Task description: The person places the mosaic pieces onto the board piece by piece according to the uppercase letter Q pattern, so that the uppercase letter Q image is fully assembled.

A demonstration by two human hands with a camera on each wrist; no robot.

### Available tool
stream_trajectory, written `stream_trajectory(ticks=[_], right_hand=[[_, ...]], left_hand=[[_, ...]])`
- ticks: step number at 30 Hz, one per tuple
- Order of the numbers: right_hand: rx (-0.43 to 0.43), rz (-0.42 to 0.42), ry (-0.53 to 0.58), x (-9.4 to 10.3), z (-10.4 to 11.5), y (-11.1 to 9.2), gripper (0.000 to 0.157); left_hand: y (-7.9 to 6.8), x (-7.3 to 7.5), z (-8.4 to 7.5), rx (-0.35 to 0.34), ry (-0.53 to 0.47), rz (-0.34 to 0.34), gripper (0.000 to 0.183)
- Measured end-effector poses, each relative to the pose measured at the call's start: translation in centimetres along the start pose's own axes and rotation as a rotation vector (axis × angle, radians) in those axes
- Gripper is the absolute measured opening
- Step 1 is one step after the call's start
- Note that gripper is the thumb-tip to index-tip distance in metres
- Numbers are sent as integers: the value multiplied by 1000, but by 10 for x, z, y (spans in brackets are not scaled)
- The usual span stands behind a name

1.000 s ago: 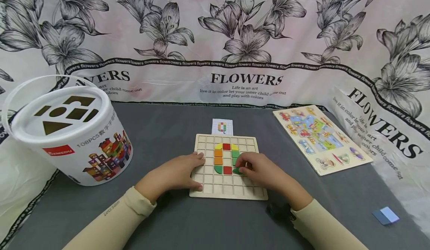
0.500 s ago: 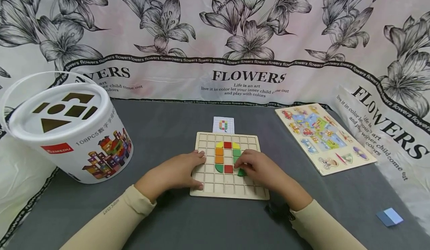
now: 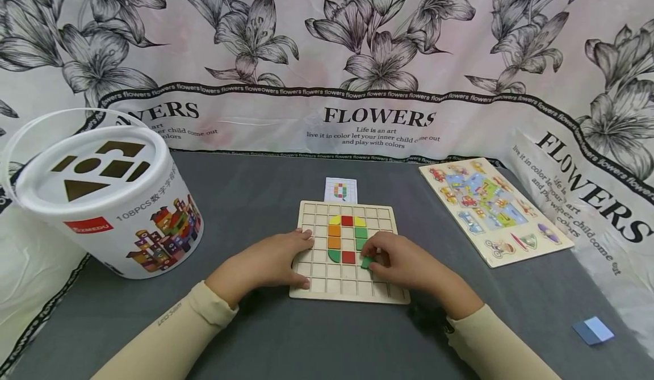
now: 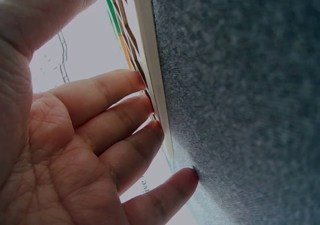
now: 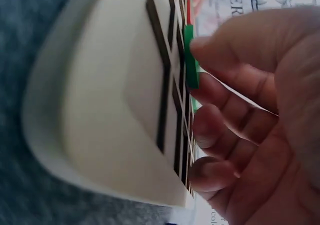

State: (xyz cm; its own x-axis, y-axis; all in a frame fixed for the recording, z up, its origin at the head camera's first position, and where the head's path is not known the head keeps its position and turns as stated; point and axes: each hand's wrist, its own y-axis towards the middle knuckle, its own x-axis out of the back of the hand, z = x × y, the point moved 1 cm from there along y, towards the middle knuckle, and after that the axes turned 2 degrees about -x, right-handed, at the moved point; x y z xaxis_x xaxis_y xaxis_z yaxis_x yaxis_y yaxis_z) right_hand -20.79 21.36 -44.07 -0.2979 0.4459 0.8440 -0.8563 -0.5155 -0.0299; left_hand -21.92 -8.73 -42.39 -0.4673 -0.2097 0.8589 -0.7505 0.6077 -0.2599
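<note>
A square wooden grid board (image 3: 317,286) lies on the table, with red, orange, yellow and green pieces set in a ring. My left hand (image 3: 268,259) rests at the board's left side, fingers extended; in the left wrist view its fingertips (image 4: 142,80) touch the board's edge. My right hand (image 3: 403,259) pinches a green block (image 3: 367,262) between thumb and index finger at the ring's lower right corner. In the right wrist view the green block (image 5: 190,60) stands tilted against the grid, its exact seating unclear. A red square (image 3: 348,257) sits just left of it.
A small pattern card (image 3: 340,190) lies behind the board. The white lidded bucket (image 3: 128,226) stands at the left. At the right is a picture puzzle board (image 3: 490,209), with a blue folded-looking piece (image 3: 592,330) near the front right.
The green block has shifted slightly right of where it was a second ago. My right thumb and index finger have shifted around it, while the left hand stays at the board's side.
</note>
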Motion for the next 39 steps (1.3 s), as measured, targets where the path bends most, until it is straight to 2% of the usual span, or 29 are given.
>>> stream_trajectory(ticks=[7,15,19,23,28,31,35,39], right_hand=[[89,-90,-57,-5,0,0,16],[117,-139,-79,-8,2,2,20],[45,-153,-75,-7,3,3,16],[-44,-193,-40,3,-2,-3,15],[-167,-293,12,20,-25,-24,13],[-248,-301,29,24,-42,-40,18],[-263,-258,44,24,-56,-57,18],[-248,-235,21,19,-57,-62,13]], left_hand=[[0,0,-2,-2,-6,-3,85],[1,-1,-1,-7,0,-4,85],[0,0,0,-12,2,-9,85],[0,0,-1,-18,-3,-13,86],[2,-3,-1,-24,-2,-8,85],[2,-4,0,-26,0,-6,85],[2,-3,0,-27,1,-9,86],[1,-2,2,-25,5,-6,86]])
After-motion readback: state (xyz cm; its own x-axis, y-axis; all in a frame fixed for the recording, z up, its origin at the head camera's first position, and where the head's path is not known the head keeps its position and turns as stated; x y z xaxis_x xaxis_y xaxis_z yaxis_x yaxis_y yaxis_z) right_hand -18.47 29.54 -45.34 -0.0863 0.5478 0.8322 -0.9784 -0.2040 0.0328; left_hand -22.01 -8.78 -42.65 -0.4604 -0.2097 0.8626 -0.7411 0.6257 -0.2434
